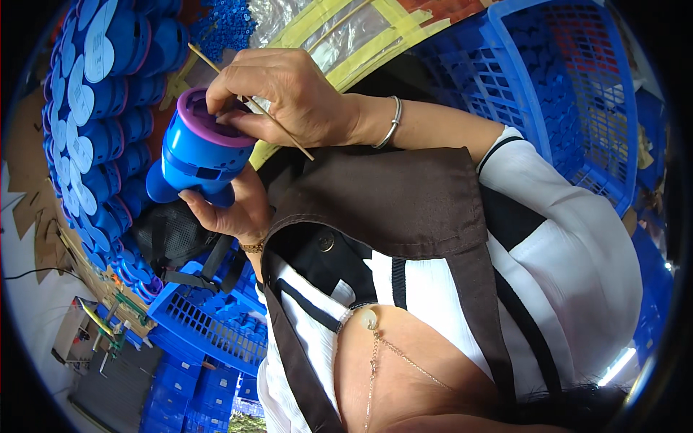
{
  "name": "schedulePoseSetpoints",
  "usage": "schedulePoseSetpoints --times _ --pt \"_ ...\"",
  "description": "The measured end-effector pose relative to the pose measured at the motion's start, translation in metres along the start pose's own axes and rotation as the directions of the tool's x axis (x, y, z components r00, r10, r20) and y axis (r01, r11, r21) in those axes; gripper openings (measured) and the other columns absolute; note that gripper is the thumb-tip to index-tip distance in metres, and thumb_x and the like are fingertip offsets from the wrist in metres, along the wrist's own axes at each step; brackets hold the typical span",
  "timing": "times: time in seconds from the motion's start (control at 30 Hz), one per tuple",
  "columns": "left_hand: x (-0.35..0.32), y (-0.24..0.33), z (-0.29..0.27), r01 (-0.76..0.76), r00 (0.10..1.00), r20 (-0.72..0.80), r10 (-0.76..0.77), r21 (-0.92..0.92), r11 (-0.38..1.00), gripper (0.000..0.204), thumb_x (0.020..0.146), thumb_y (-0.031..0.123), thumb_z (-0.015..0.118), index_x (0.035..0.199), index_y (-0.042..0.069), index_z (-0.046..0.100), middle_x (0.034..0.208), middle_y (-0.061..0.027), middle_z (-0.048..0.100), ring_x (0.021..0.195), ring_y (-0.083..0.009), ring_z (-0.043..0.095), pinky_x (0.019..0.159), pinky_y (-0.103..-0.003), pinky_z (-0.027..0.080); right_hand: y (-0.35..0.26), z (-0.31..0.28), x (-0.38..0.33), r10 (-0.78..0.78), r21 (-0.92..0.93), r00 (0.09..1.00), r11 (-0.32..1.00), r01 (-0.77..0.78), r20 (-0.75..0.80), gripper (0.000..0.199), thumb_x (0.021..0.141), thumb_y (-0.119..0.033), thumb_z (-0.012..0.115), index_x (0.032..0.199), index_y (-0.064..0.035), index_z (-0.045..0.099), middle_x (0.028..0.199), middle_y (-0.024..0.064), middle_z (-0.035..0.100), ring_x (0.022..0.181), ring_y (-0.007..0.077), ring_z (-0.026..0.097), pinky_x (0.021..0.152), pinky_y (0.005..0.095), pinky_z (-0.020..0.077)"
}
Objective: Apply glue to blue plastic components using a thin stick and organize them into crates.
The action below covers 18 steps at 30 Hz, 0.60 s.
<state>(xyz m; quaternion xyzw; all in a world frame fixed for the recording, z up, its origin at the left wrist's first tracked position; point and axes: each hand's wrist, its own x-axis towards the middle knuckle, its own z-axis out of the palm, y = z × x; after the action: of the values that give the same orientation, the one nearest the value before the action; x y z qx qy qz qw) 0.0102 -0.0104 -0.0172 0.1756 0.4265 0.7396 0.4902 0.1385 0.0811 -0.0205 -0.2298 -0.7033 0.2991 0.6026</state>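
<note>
Cup of glossy blue plastic with a purple-pink rim (206, 157) sits at ten o'clock, tilted, its mouth turned toward one o'clock. Left hand (234, 208), at nine o'clock, grips its base from below, thumb along the near side. Right hand (292, 90), at eleven o'clock, is closed around a thin, pale wooden stick (296, 143), its fingertips dipping inside the rim; whether they pinch anything there, I cannot tell. Stacked blue containers with pale heart-shaped pieces (108, 119) stand between nine and ten o'clock, small blue plastic parts (225, 27) lie at eleven, and a large blue lattice crate (516, 68) stands at two.
</note>
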Motion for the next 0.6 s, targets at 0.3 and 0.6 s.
schedulePoseSetpoints --times 0.3,0.6 --pt "-0.001 -0.014 0.007 -0.131 0.985 0.123 0.119 0.098 0.986 0.106 0.069 0.059 0.065 0.145 0.002 0.018 0.148 -0.0201 0.027 0.138 -0.0344 0.026 0.116 -0.045 0.013 -0.015 0.002 0.001 0.276 0.146 0.958 0.954 -0.263 -0.080 0.021 0.068 0.001 0.075 0.083 -0.0040 0.061 0.080 0.0063 0.065 0.077 0.0177 0.065 0.071 0.0281 0.0525" --pt "-0.004 -0.005 -0.023 -0.391 0.916 0.346 0.204 0.657 0.645 0.088 0.063 0.051 0.071 0.127 0.003 0.034 0.129 -0.0175 0.040 0.120 -0.0320 0.037 0.105 -0.042 0.023 -0.025 0.002 0.000 0.389 0.389 0.916 0.862 -0.327 -0.093 0.021 0.074 0.003 0.072 0.088 -0.0019 0.058 0.086 0.0057 0.063 0.083 0.0129 0.064 0.075 0.0270 0.0551"
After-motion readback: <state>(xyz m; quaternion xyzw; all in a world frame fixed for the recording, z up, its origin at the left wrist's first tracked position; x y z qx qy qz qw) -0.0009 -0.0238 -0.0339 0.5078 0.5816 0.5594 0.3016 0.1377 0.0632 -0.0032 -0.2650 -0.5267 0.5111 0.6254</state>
